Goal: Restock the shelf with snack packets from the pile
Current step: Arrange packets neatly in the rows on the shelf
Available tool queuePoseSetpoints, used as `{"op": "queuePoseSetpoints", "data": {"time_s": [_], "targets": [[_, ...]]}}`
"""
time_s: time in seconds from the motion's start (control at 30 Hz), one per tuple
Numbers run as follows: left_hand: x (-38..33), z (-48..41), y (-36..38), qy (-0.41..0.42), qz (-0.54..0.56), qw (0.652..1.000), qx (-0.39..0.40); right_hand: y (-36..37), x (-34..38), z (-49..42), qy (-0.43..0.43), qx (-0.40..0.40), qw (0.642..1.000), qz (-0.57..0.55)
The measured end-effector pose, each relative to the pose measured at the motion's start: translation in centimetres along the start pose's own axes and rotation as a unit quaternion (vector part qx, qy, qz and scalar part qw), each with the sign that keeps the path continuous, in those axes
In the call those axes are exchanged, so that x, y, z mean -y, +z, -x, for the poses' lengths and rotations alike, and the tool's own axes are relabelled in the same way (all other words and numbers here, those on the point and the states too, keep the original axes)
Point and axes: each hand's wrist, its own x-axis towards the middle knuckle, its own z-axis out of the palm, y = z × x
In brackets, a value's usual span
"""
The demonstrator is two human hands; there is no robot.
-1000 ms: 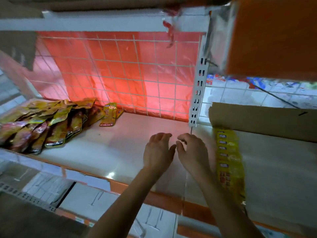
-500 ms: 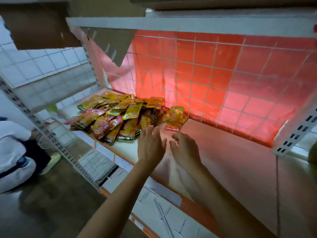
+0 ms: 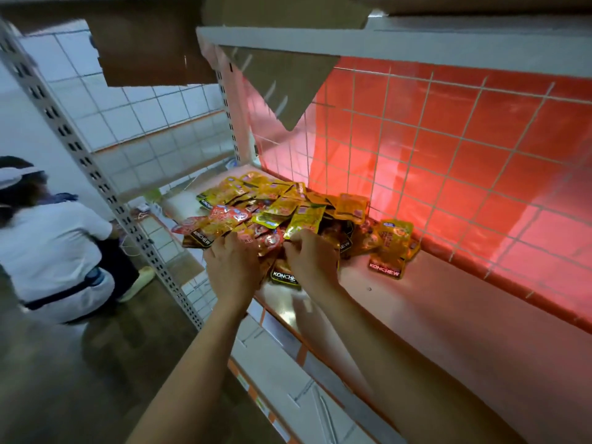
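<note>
Both hands are now reaching further up the frame than half a second ago and are landing on the pile (image 3: 282, 213), which is lying at centre frame on the shelf (image 3: 448, 331). The left hand (image 3: 232, 267) and right hand (image 3: 310, 261) are sitting side by side on the pile's near edge, fingers curled down among the packets. Their tips are hidden, so I cannot tell whether either is gripping yet. One packet (image 3: 389, 251) is leaning alone just right of the pile. These look like light, crinkly foil pouches, glossy and probably slippery, sliding over each other when stacked. Pinching several by their flat sealed edges seems safer than squeezing the middles. A person (image 3: 54, 245) is crouching at left.
</note>
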Motion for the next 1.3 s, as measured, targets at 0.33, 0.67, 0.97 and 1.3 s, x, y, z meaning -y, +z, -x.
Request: {"op": "queuePoseSetpoints", "data": {"time_s": [0.33, 0.67, 0.97, 1.3], "targets": [[1.5, -0.2, 0.7, -0.064, -0.035, 0.997, 0.03, 3.6, 1.3, -2.6, 0.076, -0.014, 0.993, 0.09], [0.8, 2.2, 1.1, 0.037, 0.088, 0.995, 0.015, 1.4, -0.7, -1.2, 0.107, 0.002, 0.994, -0.011], [-4.2, 8.4, 2.1, 0.171, 0.146, 0.974, 0.027, -2.3, -5.2, 2.9, 0.161, -0.103, 0.928, -0.321], [-8.8, 12.4, 2.0, 0.344, 0.242, 0.907, -0.009, -10.4, -10.1, 7.3, 0.153, -0.182, 0.889, -0.392]]}}
